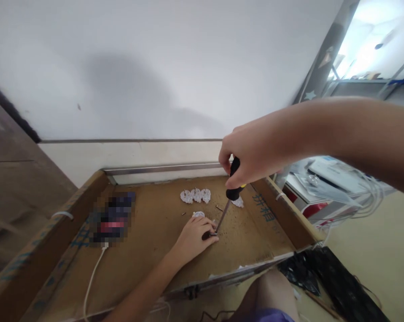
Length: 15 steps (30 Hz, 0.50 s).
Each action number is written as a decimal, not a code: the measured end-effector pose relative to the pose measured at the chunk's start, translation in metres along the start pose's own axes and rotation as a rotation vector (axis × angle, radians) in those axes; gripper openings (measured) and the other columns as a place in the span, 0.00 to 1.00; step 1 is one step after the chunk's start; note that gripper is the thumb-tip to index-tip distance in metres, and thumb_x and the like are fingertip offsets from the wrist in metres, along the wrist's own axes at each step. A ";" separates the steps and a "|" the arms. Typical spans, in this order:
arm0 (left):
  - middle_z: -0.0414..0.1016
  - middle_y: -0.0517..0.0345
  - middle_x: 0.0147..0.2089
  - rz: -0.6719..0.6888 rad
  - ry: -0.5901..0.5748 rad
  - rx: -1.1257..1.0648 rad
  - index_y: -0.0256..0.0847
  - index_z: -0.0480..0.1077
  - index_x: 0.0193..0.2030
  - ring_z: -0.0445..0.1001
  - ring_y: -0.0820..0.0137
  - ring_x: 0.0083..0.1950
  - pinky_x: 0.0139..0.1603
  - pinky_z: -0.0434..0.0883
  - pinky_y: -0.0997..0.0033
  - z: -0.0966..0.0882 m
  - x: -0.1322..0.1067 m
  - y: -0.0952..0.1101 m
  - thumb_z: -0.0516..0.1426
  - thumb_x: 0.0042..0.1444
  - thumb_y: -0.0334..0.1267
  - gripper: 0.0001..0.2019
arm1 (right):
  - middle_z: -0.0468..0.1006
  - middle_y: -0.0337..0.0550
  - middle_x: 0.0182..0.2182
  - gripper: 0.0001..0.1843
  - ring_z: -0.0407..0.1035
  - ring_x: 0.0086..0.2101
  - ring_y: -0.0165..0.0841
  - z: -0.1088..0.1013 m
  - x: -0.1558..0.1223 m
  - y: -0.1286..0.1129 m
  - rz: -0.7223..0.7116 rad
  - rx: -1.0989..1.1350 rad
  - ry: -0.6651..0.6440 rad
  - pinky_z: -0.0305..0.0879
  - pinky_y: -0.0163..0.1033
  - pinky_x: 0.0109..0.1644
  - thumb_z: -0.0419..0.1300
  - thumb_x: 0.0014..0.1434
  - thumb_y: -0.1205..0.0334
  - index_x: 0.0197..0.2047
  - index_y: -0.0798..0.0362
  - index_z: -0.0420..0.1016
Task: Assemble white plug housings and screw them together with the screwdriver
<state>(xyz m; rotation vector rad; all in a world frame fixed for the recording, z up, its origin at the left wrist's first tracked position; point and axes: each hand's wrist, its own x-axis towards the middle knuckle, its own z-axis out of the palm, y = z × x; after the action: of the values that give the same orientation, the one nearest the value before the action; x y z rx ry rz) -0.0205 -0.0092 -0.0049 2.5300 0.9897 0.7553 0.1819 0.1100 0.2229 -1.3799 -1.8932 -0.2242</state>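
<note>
My right hand point(237, 158) is wrapped round the black handle of a screwdriver point(234, 190), whose metal shaft slants down to the left. Its tip meets a small part pinched in the fingers of my left hand point(197, 235), low on the cardboard surface. That part is mostly hidden by the fingers, so its kind does not show. Just beyond my left fingers lies a white plastic piece point(198, 214). Farther back, several similar white pieces point(195, 195) with thin metal pins sit in a row. Another white piece point(237, 202) lies behind the screwdriver.
Raised cardboard sides bound the work surface point(148, 255). At the left lies a pixelated dark device with a white cable point(93, 273). Small metal bits point(219, 207) are scattered near the middle. Plastic bags and cables point(336, 185) lie beyond the right edge, and a wall stands behind.
</note>
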 end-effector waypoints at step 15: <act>0.77 0.59 0.42 0.016 0.229 0.028 0.43 0.72 0.36 0.72 0.67 0.44 0.48 0.66 0.62 -0.009 -0.001 0.004 0.60 0.54 0.39 0.05 | 0.74 0.34 0.22 0.32 0.60 0.16 0.19 -0.143 -0.070 -0.012 -0.011 -0.523 -0.780 0.47 0.31 0.21 0.53 0.45 0.33 0.38 0.51 0.76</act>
<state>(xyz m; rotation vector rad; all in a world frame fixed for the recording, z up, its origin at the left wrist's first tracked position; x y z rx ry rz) -0.0246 -0.0117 0.0036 2.5183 1.0585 1.0612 0.2476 -0.0248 0.2783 -2.0072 -2.5968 -0.2123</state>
